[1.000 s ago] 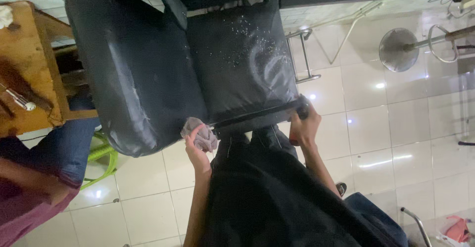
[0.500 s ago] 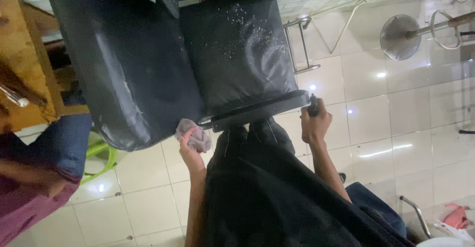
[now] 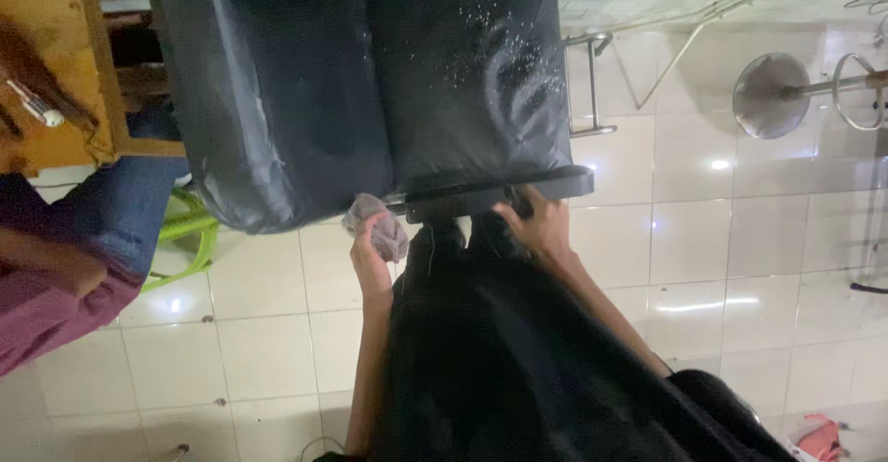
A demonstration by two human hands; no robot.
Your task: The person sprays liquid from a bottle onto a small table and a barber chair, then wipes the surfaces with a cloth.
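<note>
The left hand (image 3: 370,254) pinched a grey cloth (image 3: 377,223) beside the black chair (image 3: 370,83); the right hand (image 3: 536,226) was closed around its armrest (image 3: 499,194).

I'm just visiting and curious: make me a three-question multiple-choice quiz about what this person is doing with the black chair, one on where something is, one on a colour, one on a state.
1. Where is the cloth?
A. on the floor tiles
B. in the left hand, at the lower edge of the chair
C. on the wooden table

2. What colour is the chair's padding?
A. black
B. white
C. red

3. What is the state of the right-hand cushion?
A. torn open
B. wrapped in plastic
C. speckled with white droplets and curved wipe marks

Answers: 1 B, the cloth is bunched in the left hand beside the black bar, where the right hand rests. 2 A, both cushions look glossy black. 3 C, white specks and arcs show on its surface.
</note>
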